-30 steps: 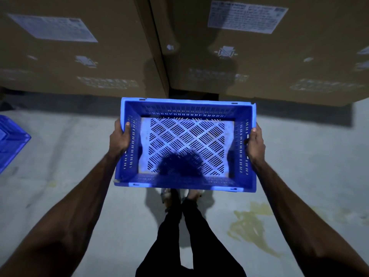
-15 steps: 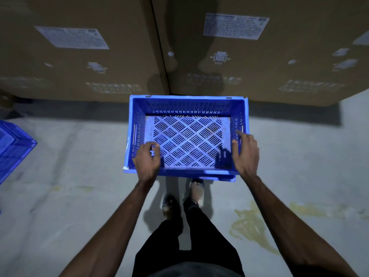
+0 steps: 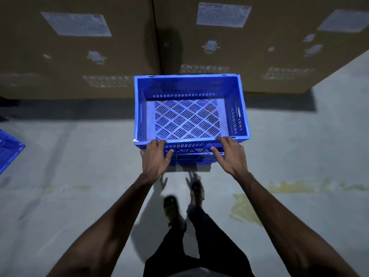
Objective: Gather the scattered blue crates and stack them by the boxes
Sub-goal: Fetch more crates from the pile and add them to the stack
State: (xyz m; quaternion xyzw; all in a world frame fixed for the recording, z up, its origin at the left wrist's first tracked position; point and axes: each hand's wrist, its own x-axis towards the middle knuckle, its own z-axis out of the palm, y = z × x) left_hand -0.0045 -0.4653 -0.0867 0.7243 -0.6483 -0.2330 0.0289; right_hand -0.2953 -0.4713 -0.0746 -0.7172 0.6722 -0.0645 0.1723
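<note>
An empty blue crate (image 3: 190,108) with a slotted floor sits directly in front of two big cardboard boxes (image 3: 249,47). Part of a second blue crate (image 3: 196,159) shows beneath its near wall, so the top one rests on it. My left hand (image 3: 155,156) and my right hand (image 3: 231,154) are at the near wall. Their fingers are spread, the fingertips lie on the near rim and the thumbs are against the wall. Neither hand curls round the crate.
A corner of another blue crate (image 3: 9,149) pokes in at the left edge. The grey concrete floor (image 3: 79,176) has a yellow stain (image 3: 245,210) at the right. My legs and feet stand just behind the stack. The boxes wall off the far side.
The crate went from being carried by its side walls down and forward onto the lower crate. Both hands shifted to the near rim and their fingers spread.
</note>
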